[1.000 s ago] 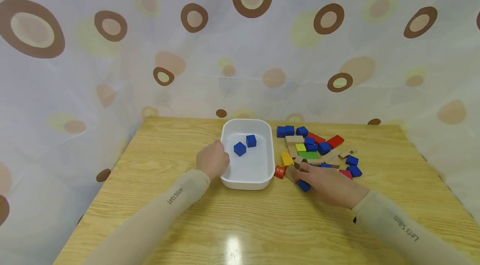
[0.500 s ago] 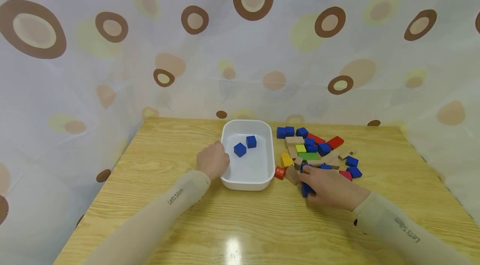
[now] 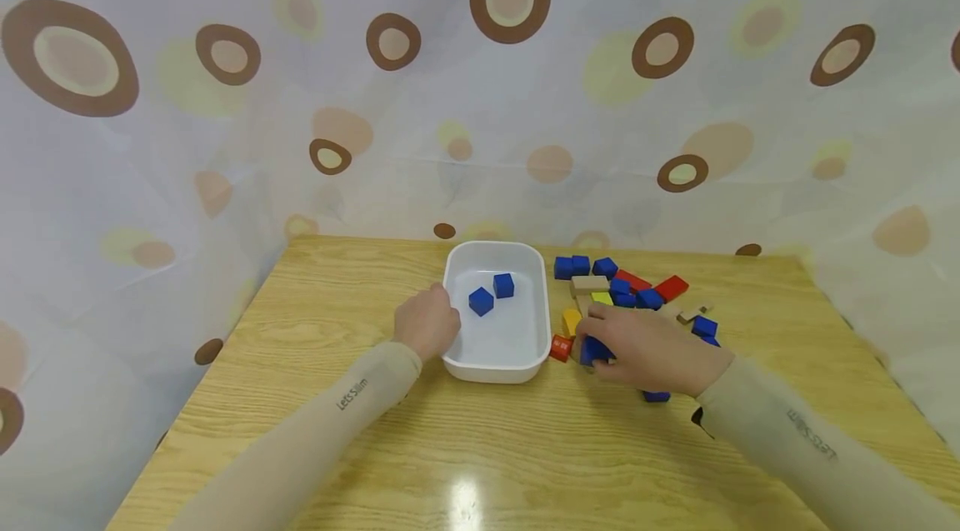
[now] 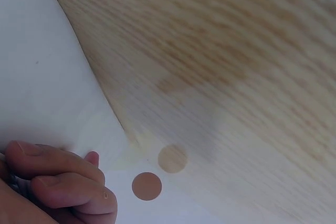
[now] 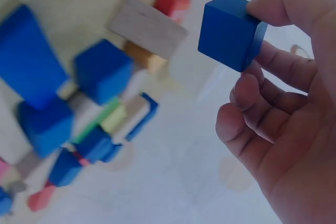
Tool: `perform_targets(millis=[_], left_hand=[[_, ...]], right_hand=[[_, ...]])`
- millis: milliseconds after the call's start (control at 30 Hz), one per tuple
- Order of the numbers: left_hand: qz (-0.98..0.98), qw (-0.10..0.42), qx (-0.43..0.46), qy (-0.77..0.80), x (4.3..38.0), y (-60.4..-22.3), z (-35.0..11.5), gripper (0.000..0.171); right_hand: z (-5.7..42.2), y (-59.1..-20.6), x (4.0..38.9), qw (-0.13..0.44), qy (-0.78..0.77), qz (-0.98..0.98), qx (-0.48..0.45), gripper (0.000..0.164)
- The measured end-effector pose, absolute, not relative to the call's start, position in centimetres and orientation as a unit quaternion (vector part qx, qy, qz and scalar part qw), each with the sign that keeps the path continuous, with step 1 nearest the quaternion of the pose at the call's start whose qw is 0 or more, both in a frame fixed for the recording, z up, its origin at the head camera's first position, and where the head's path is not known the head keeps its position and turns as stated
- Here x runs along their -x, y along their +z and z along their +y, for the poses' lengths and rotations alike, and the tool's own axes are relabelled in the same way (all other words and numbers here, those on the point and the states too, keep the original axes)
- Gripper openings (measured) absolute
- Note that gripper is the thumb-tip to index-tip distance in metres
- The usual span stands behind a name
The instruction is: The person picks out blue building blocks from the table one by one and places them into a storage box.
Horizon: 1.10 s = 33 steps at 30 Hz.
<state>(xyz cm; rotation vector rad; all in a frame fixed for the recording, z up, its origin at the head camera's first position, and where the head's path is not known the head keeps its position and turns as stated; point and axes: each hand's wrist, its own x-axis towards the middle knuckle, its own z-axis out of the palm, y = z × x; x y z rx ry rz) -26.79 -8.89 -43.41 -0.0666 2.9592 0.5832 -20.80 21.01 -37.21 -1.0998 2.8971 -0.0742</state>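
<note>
In the head view a white tray (image 3: 497, 374) stands mid-table with two blue cubes (image 3: 482, 302) inside. My left hand (image 3: 427, 322) is at its left rim, fingers curled; the left wrist view has these fingers (image 4: 68, 187) against a white surface, the rim hidden behind them. My right hand (image 3: 648, 348) pinches a blue cube-like block (image 5: 227, 32) between thumb and fingers, held over the near left part of the block pile. In the right wrist view this block is apart from the others, and the ring and little fingers curl below it, touching nothing.
Right of the tray lies a pile of loose blocks: a red cube (image 3: 560, 348), a yellow-orange block (image 3: 572, 323), natural wood pieces (image 3: 589, 286), red bars (image 3: 671, 288) and several blue blocks (image 3: 604, 267). A blue block (image 3: 657, 396) shows below my right hand. A patterned curtain (image 3: 480, 97) hangs behind the table.
My right hand has picked a blue block from the pile's near side, lifting it and shifting slightly left and away from me. My left hand has stayed at the tray.
</note>
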Motion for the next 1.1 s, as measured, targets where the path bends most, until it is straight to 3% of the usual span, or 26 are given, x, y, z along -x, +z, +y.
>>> perform_targets(millis=[333, 633, 1100], left_hand=[[0.979, 0.055, 0.020, 0.195, 26.7, -43.5, -8.9, 0.033], [0.979, 0.057, 0.020, 0.196, 26.7, -43.4, -9.1, 0.034], [0.981, 0.045, 0.004, 0.191, 26.8, -43.6, -9.1, 0.031]], right_hand=[[17.6, -34.5, 22.0, -0.003, -0.023, 0.929, 0.368, 0.033], [14.5, -33.6, 24.0, 0.042, -0.016, 0.933, 0.357, 0.040], [10.8, -33.7, 26.9, 0.073, -0.021, 0.920, 0.385, 0.032]])
